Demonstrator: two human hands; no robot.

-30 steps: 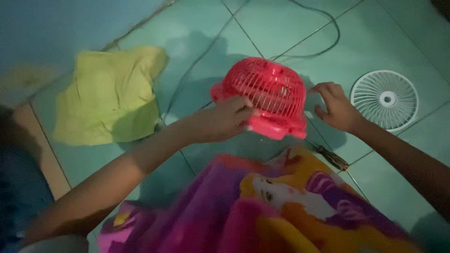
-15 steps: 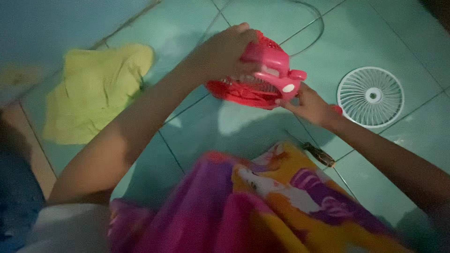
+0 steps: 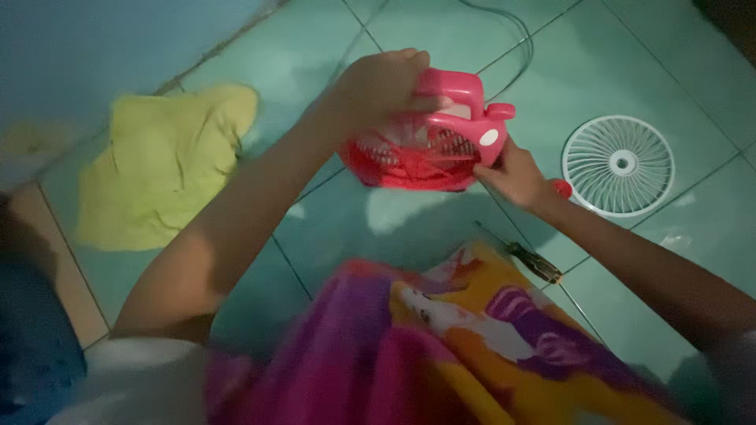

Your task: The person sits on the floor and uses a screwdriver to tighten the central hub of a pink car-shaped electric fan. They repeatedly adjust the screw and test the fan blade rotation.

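- Already, in the head view, you have the pink fan body lifted clear of the green tiled floor, tipped so its red grille faces down and toward you.
- Your left hand is clamped over the top of the fan body, fingers curled round its upper edge; your right hand is closed on its lower right side, just under the small white oval on the housing. Your two hands are apart, one on each side of the fan.
- A white round grille lies flat on the floor to the right, well apart from the fan body, so by the look of it one guard is already off.
- A dark-handled screwdriver lies on the floor near your right forearm, untouched by either hand; I judge any unscrewing is paused or done for now.
- The red grille itself looks to be in place on the fan body; whether it is loosened you cannot tell from this view, as it is blurred.
- A yellow-green cloth lies crumpled on the floor to the left, well apart from the work, and a thin cable runs across the tiles behind the fan.
- A bright patterned fabric covers your lap below the fan.
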